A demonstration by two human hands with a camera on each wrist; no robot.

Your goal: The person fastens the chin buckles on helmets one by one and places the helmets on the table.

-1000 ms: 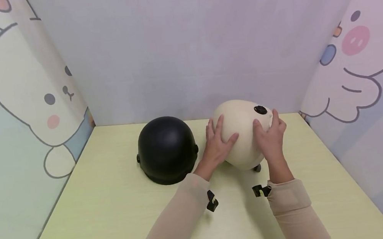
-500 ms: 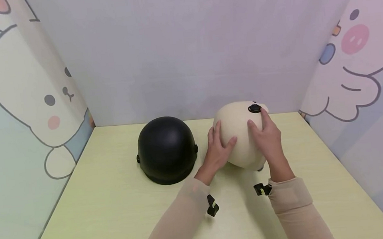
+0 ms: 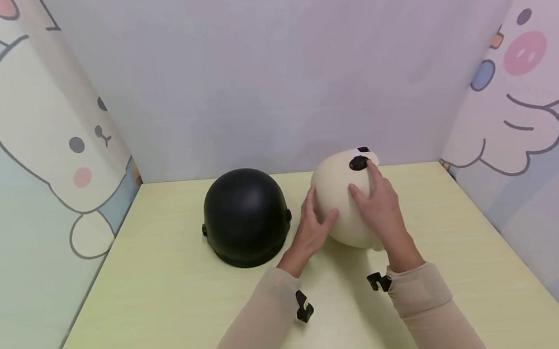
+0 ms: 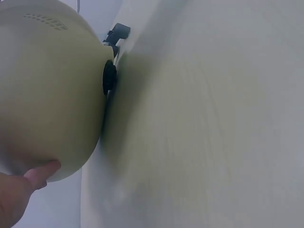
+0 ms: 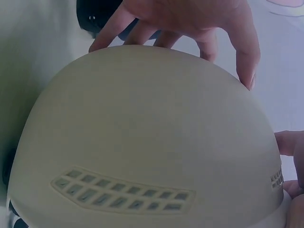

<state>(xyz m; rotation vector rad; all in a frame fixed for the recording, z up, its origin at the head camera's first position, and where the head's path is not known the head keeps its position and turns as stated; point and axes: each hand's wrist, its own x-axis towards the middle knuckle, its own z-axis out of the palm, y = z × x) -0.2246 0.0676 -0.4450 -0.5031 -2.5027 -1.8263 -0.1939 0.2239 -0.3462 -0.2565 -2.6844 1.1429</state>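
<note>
A cream helmet point(image 3: 337, 191) lies tilted toward the back right, with a black round fitting point(image 3: 358, 163) near its top. Its left side is gripped by my left hand point(image 3: 311, 229), fingers spread and curved over the shell. My right hand point(image 3: 381, 207) holds the right side, with one fingertip close by the fitting. In the right wrist view, rows of vent holes point(image 5: 126, 192) run across the shell, and the left fingertips press its far curve. The left wrist view has the thumb point(image 4: 45, 173) on the shell and a side fitting point(image 4: 109, 77) near the table. The helmet's inside is hidden.
Just left of the hands, a black helmet point(image 3: 245, 217) sits upright on the pale yellow table point(image 3: 146, 311). A plain curtain point(image 3: 270, 74) hangs behind the table. Cartoon-printed panels stand along both sides.
Between my hands the cream helmet has turned, its black fitting shifting left and a second dark piece appearing at the top. The right hand has moved left with it. The black helmet stays put.
</note>
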